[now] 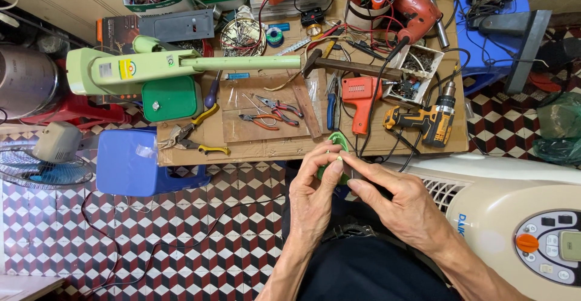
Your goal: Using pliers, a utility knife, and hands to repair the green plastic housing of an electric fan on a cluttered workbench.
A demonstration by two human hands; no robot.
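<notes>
A red, white and black checkered tile floor lies under a cluttered cardboard-topped table, blue plastic stool at left.

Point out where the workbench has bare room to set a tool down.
One patch on the workbench: the front strip between the yellow-handled snips and the green part that both hands hold. A smaller gap lies around the red-handled pliers. The back edge by the red drill is crowded, as is the right side by the yellow drill.
</notes>
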